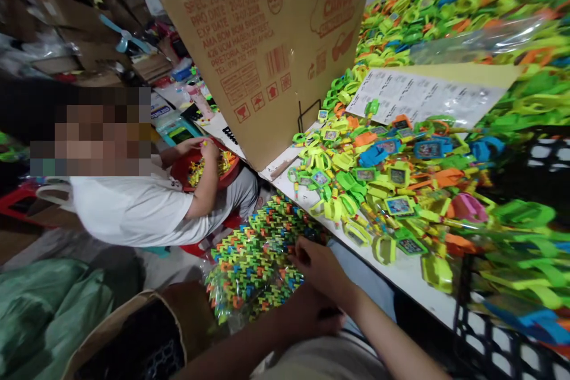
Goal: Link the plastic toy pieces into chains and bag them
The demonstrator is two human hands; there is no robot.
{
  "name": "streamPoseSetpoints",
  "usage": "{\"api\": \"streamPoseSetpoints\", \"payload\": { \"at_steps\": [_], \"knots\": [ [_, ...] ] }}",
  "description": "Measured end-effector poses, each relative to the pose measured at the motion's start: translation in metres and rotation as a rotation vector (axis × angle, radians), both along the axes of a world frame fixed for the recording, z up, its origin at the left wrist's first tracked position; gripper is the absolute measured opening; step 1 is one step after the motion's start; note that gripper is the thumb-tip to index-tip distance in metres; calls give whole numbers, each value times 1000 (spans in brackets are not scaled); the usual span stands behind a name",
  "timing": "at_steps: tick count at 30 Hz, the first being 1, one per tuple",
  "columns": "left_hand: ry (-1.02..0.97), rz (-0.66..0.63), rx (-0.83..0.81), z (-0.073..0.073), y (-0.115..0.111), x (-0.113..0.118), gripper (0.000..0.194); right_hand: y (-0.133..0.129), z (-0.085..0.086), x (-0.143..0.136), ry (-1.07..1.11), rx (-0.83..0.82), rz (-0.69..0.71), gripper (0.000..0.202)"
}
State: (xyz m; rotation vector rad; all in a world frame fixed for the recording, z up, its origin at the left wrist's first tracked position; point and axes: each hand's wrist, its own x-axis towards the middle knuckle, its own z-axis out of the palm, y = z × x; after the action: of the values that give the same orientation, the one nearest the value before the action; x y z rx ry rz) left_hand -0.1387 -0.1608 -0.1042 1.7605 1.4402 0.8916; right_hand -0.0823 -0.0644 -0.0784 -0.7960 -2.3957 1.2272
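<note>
My right hand (323, 264) is at the right edge of a clear plastic bag (262, 255) packed with small green, orange and blue plastic pieces. Its fingers are curled in; whatever they hold, if anything, is hidden. Below it, close to my lap, my left hand (318, 314) is in shadow, its fingers blurred and partly hidden behind the right wrist. On the white table (378, 276) to my right lies a heap of bright toy watches (398, 206) in yellow, green, blue and orange, some with picture faces and candy-filled tubes.
A large cardboard carton (267, 41) stands on the table. Behind the front toys lies a printed sticker sheet (423, 95). Black plastic crates (472, 314) are at right. A co-worker in a white shirt (133, 208) handles small pieces in a red basin (229, 175). An open box (133, 332) is lower left.
</note>
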Motion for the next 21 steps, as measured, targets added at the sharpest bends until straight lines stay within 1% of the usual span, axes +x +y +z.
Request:
{"api": "streamPoseSetpoints", "payload": {
  "at_steps": [3, 5, 8, 10, 12, 15, 16, 18, 20, 21],
  "knots": [
    [-13, -20, -48, -6, 5, -6, 21, -6, -2, 26, 26, -52, -76, 11],
    [-31, 16, -71, -6, 11, -13, 21, -9, -3, 42, 59, -58, -121, 10],
    [-50, 80, -91, 0, 25, -23, 25, -12, -1, 62, 137, -22, -199, 16],
    [-56, 125, -104, 8, 33, -27, 28, -11, 6, 73, 171, 41, -252, 21],
    [-84, 180, -124, 21, 40, -26, 32, -8, 19, 84, 187, 167, -308, 27],
    [-261, 265, -115, 47, 43, -13, 39, 4, 44, 99, 241, 488, -409, 37],
    [-343, 265, -94, 57, 44, -6, 41, 8, 52, 104, 281, 601, -443, 40],
    [-470, 208, -27, 77, 45, 9, 41, 18, 65, 113, 360, 770, -499, 44],
    [-520, 144, 57, 93, 48, 25, 37, 26, 74, 123, 419, 868, -536, 45],
    [-520, 137, 95, 99, 51, 32, 35, 29, 77, 127, 436, 899, -549, 45]
  ]
}}
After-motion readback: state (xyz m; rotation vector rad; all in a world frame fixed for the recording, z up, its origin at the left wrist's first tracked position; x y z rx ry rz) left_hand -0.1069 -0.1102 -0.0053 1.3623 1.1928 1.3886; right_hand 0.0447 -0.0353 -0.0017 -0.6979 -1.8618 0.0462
